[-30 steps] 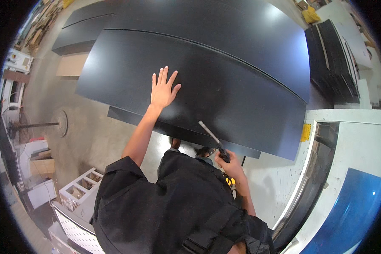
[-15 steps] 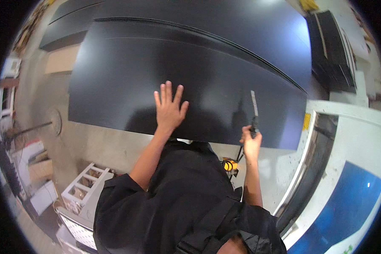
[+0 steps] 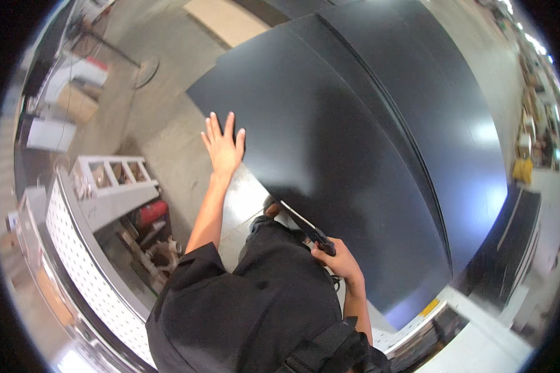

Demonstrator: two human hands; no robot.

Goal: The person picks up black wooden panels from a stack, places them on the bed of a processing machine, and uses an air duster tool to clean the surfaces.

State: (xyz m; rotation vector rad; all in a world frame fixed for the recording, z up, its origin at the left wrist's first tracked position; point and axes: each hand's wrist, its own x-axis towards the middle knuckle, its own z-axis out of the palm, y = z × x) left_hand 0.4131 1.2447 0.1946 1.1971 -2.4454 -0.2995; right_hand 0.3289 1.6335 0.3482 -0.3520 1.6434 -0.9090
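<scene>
The right hand [image 3: 342,260] is wrapped round a slim black-handled tool [image 3: 318,237] with a pale tip, by the near edge of a broad, smooth black board [image 3: 292,124]; the left hand [image 3: 223,153] spreads, empty, over that edge. The board lies flat; what is done or remains, I can't tell. Grey concrete floor [image 3: 171,68] and a white perforated metal panel [image 3: 84,255] stretch leftward.

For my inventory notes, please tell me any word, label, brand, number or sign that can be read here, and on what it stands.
None can be read.
Yellow patch by the white surface, perhaps a label: too small and blurred.
Tool in the right hand: no marking discernible.
Black panel: no writing visible.
</scene>
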